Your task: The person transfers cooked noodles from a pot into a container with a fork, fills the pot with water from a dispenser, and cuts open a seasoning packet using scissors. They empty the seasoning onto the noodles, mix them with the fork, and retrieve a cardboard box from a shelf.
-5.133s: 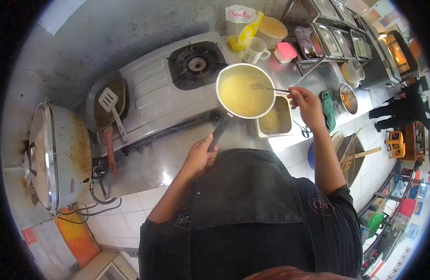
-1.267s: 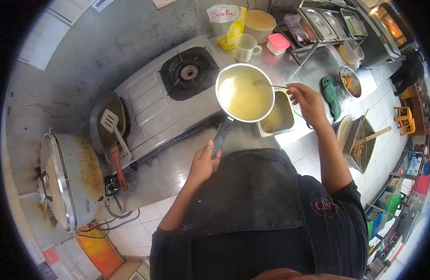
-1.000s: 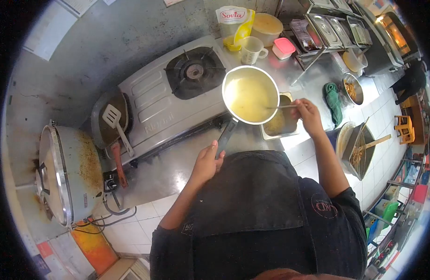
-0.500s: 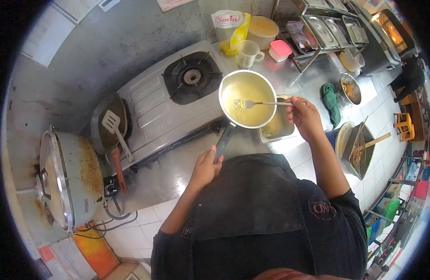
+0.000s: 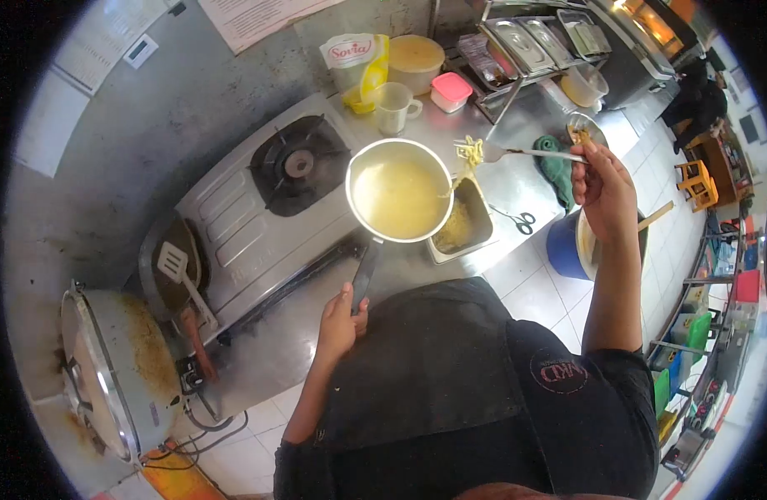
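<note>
The left hand (image 5: 337, 329) has its grip closed around the dark handle of the saucepan (image 5: 400, 190), which is held above the desk (image 5: 275, 354), between the stove (image 5: 221, 225) and the metal tray (image 5: 462, 223). Pale yellow liquid shows inside the saucepan. The right hand (image 5: 607, 187) has its grip pinched on the fork (image 5: 543, 154), whose tines point left, beyond the saucepan's right side. Yellow strands (image 5: 469, 152) cling to the tines, and some trail down toward the saucepan's rim.

The metal tray sits at the front edge of the desk, more yellow pieces inside it and its near side partly under the saucepan. Black-handled scissors (image 5: 523, 222) lie to its right, also near the front edge, with a green cloth (image 5: 556, 171) just beyond. A metal bowl (image 5: 597, 127) is partly hidden behind the right hand.

Toward the back edge stand a clear measuring jug (image 5: 392, 108), a Sovia pouch (image 5: 348, 75), a round tub (image 5: 417, 65) and a pink-lidded box (image 5: 450, 92). At the left, a slotted spatula (image 5: 175, 262) rests in a dark pan (image 5: 157, 279).
</note>
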`<state>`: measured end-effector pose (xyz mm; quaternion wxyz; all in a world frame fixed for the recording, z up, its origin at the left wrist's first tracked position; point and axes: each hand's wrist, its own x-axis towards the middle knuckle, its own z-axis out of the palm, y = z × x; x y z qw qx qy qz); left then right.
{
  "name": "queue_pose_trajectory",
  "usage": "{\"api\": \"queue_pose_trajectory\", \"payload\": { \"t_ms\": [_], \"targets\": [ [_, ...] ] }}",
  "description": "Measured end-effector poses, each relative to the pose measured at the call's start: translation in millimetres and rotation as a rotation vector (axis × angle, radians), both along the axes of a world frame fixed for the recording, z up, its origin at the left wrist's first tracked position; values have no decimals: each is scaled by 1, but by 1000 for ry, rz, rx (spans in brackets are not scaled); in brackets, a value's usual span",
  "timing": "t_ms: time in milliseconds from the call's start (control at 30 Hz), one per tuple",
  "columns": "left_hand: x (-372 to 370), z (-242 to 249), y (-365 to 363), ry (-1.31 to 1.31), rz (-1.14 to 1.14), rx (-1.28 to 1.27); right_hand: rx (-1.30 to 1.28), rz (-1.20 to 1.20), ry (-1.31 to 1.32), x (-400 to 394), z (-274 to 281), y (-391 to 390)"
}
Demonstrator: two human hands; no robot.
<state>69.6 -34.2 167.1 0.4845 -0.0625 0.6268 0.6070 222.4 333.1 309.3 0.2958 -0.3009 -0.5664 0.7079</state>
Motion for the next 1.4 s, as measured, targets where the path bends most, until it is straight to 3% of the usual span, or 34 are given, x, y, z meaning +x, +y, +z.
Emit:
{"api": "queue_pose_trajectory", "payload": {
  "t_ms": [133, 200, 333, 400, 500, 600, 700, 833, 967, 1067, 1167, 1267, 1400],
  "targets": [
    [0, -7, -2, -26, 34, -11, 81, -144, -145, 23, 0, -1],
    [3, 11, 10, 120, 48, -193, 70, -122, -161, 34, -17, 4],
    [-4, -15, -4, 23, 1, 9, 109, 32, -220, 35, -63, -3],
    [-5, -20, -5, -8, 12, 48, 357, 103, -415, 29, -82, -19],
    [-6, -16, -6, 3, 7, 36, 696, 127, -466, 26, -90, -26],
    [-5, -9, -3, 17, -5, 5, 611, 52, -506, 19, -66, -29],
    [-5, -10, -4, 16, -17, 15, 638, 71, -332, 1, -62, -26],
    [-7, -14, -3, -15, -26, 19, 574, 255, -290, -34, -92, -21],
    [-6, -6, -3, -27, -37, 6, 724, 281, -410, -48, -116, -29],
    [-6, -13, -4, -20, -30, 12, 608, 279, -490, -44, -115, -30],
    [-6, -19, -6, 32, -57, 59, 356, 288, -429, -38, -137, -37],
    [-7, -9, -3, -14, -62, 6, 132, 348, -335, -36, -153, -57],
    [-1, -4, 0, 115, -56, -101, -188, 424, -198, -44, -165, -66]
  ]
}}
